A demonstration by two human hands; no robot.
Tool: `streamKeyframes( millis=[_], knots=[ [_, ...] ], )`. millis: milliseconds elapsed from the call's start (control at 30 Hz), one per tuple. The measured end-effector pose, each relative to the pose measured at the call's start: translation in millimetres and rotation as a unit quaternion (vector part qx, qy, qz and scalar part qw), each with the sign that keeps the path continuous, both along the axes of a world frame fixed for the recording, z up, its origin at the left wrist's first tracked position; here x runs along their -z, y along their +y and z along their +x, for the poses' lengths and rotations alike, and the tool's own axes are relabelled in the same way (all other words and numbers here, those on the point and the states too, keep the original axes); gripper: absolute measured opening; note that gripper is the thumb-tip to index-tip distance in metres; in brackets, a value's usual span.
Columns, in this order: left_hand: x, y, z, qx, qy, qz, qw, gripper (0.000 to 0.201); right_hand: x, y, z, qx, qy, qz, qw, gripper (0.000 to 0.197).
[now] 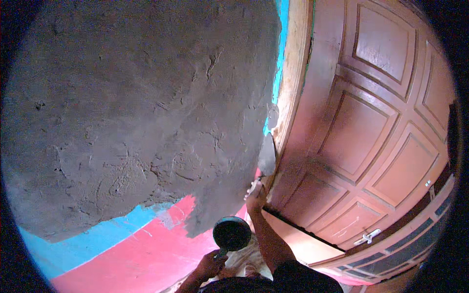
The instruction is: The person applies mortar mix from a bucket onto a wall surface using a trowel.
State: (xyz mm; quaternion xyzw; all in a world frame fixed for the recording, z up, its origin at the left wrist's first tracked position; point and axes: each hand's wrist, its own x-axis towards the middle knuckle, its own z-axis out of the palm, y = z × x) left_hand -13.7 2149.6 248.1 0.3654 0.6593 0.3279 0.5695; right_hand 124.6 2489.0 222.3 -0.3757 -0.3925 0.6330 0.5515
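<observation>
My left hand (211, 265) is closed round the handle of a small round black frying pan (232, 233), held in front of the wall at the lower middle. The inside of the pan is dark, and I cannot tell what lies in it. My right hand (255, 197) grips a trowel (267, 155), its grey blade pointing upward along the wall's right edge beside the door frame. Rough grey wet-looking plaster (146, 107) covers most of the wall. Its lower edge is ragged above the painted part.
Below the plaster show a blue painted band (105, 241) and a pink band (141, 254). A pale wooden door frame (295, 58) runs down the plaster's right side. Farther right stands a brown panelled door (354, 132) with a metal handle (367, 237).
</observation>
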Motion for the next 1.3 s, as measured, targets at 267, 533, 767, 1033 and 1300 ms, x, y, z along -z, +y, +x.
streamKeyframes(
  millis=[267, 533, 767, 1033, 1300],
  knots=[
    [-31, 6, 4, -0.031, -0.075, -0.04, 0.996, 0.036, -124, -2, -23, 0.093, -0.111, 0.085, 0.986, 0.042],
    [-4, 11, 7, 0.001, -0.057, 0.008, 0.998, 0.041, -52, 5, -6, 0.11, -0.01, 0.067, 0.992, 0.043],
    [-11, 8, 3, -0.024, -0.074, -0.01, 0.997, 0.039, -77, -2, -20, 0.03, -0.034, 0.012, 0.999, 0.039],
    [-10, 15, 16, -0.006, -0.089, -0.003, 0.996, 0.036, -22, 27, 26, 0.253, -0.168, 0.239, 0.922, 0.047],
    [1, 3, 11, -0.032, -0.117, 0.02, 0.992, 0.033, -86, -110, 83, -0.043, -0.22, 0.083, 0.971, 0.029]
  ],
)
